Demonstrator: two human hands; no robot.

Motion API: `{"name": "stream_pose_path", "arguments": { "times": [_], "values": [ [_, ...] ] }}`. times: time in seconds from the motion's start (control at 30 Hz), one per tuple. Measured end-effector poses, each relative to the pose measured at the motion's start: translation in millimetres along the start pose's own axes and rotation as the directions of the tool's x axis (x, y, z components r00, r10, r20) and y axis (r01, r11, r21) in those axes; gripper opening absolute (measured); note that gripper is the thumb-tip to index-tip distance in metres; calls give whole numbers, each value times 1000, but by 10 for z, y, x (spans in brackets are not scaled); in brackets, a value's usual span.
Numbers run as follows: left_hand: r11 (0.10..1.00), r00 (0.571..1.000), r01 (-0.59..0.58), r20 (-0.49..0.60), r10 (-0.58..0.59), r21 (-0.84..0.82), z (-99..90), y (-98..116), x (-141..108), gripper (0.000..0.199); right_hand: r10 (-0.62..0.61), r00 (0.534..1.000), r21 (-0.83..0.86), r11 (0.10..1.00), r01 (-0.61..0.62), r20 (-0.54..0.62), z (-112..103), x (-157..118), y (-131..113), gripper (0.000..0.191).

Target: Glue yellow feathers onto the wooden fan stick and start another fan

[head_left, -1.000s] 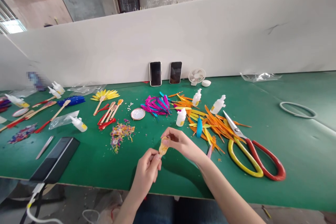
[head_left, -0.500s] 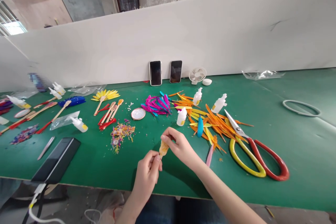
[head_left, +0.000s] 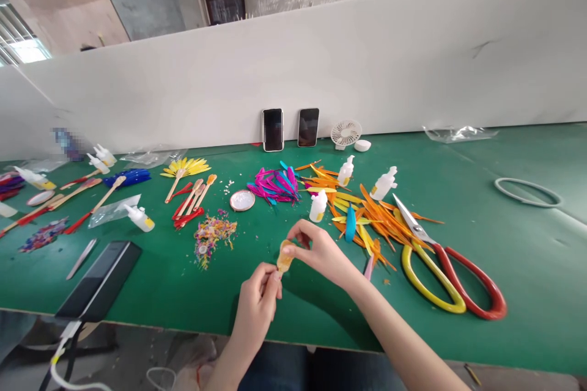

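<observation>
My left hand (head_left: 259,296) is closed around the handle of a small wooden spoon (head_left: 285,258), whose rounded head is orange-yellow. The handle itself is mostly hidden in the fingers. At the head's right edge, the thumb and fingertips of my right hand (head_left: 316,250) are pinched together. Whether a small scrap sits in that pinch is too small to tell. Just beyond the right hand stands a white glue bottle (head_left: 318,206). Orange and yellow feathers (head_left: 383,217) lie to its right, with a blue feather (head_left: 351,223) among them.
Large scissors (head_left: 440,263) with yellow and red handles lie at the right. Left of my hands are colourful clippings (head_left: 213,233), a round lid (head_left: 242,200), wooden spoons with red tassels (head_left: 195,197) and a black power bank (head_left: 101,281). Two phones (head_left: 273,129) lean on the white partition (head_left: 220,85).
My right hand's fingertips have shifted slightly from the top of the spoon's head towards its right edge, uncovering more of it. The left hand keeps its hold.
</observation>
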State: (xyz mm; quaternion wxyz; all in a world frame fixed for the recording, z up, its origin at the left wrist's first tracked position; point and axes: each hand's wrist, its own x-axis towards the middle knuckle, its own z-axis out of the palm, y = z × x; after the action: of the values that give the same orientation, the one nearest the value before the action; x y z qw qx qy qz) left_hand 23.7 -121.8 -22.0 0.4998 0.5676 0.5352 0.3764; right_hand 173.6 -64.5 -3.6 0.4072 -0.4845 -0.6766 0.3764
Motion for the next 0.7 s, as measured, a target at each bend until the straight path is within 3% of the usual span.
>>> {"name": "stream_pose_path", "arguments": {
  "times": [0.2, 0.33, 0.57, 0.7],
  "values": [
    [992, 999, -37, 12, 36, 124, 4, -12, -22, 28, 1, 997, 43, 999, -5, 73, 69, -24, -6, 20],
    [983, 999, -48, -7, 50, 176, 15, -3, -30, 27, -58, 998, 12, 998, 58, 35, 104, -34, -6, 20],
    [978, 996, -74, -40, 84, 197, 30, -4, -34, 25, -260, 963, -255, 938, 236, -68, 166, -30, 75, 27],
    [978, 996, -61, -45, 71, 199, 34, -18, -22, 25, -418, 908, -496, 798, 343, -43, 170, -8, 131, 30]
  ]
}}
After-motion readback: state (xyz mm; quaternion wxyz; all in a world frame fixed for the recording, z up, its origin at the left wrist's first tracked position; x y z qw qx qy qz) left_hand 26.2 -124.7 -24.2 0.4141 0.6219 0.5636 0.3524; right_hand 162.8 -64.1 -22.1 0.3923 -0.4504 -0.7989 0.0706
